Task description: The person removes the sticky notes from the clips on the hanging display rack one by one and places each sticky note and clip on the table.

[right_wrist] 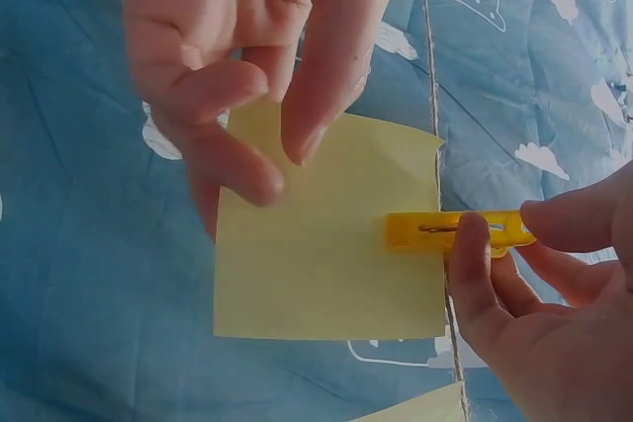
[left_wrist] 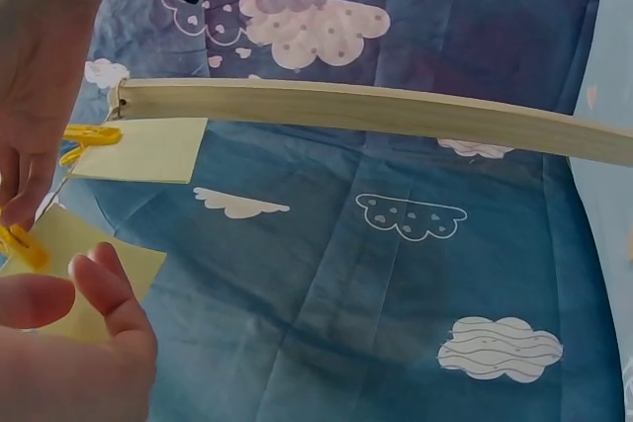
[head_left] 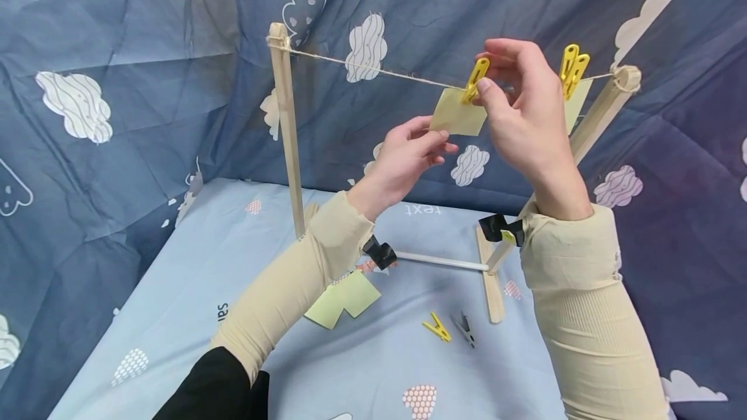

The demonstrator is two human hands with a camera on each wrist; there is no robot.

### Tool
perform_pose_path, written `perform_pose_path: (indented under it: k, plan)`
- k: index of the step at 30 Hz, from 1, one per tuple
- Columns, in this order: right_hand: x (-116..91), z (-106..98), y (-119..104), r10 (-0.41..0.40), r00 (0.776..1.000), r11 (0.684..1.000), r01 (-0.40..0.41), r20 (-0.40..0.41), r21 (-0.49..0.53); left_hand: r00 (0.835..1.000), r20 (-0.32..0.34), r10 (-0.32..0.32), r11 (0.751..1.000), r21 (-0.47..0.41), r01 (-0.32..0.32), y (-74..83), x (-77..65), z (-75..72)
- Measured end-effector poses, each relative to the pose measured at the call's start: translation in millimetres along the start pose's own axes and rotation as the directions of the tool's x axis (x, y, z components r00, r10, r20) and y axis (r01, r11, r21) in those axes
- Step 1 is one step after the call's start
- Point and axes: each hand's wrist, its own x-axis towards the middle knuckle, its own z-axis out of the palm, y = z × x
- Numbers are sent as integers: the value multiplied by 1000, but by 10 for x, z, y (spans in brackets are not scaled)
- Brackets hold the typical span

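Observation:
My right hand [head_left: 528,109] pinches a yellow clothespin [head_left: 476,80] by its handle end. The clothespin's jaws sit over the string [head_left: 373,69] and the top edge of a pale yellow paper square [head_left: 454,116]. Below and to the left, my left hand [head_left: 406,157] holds that paper near its lower edge, thumb on the near side, as the right wrist view also shows on the paper [right_wrist: 326,274]. Farther right, a second paper [head_left: 575,109] hangs from the string under yellow clothespins [head_left: 572,69].
A wooden post [head_left: 286,128] and a second post [head_left: 604,109] carry the string, joined low down by a white rod [head_left: 440,260]. On the light blue cloth lie paper squares [head_left: 362,293], a yellow clothespin [head_left: 438,328] and a grey clothespin [head_left: 465,330]. Dark blue fabric [head_left: 175,115] hangs behind.

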Motion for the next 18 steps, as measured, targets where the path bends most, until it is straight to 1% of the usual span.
perform_pose_path:
  k: [4,8,13,18]
  plan:
    - [4,14,14,-14,1000,1000,14,-16,1,1000,-21,5,1000,10,-5,-1,-8,27]
    - [3,32,16,-25,999,1000,26,-42,7,999,-32,18,1000,-5,-18,8,-16,48]
    - [-1,59,24,-35,996,999,35,-83,6,999,-42,32,999,-5,-32,7,-28,49]
    - [2,70,32,-39,992,999,38,-116,-6,999,-37,31,1000,-1,-31,8,-38,56]
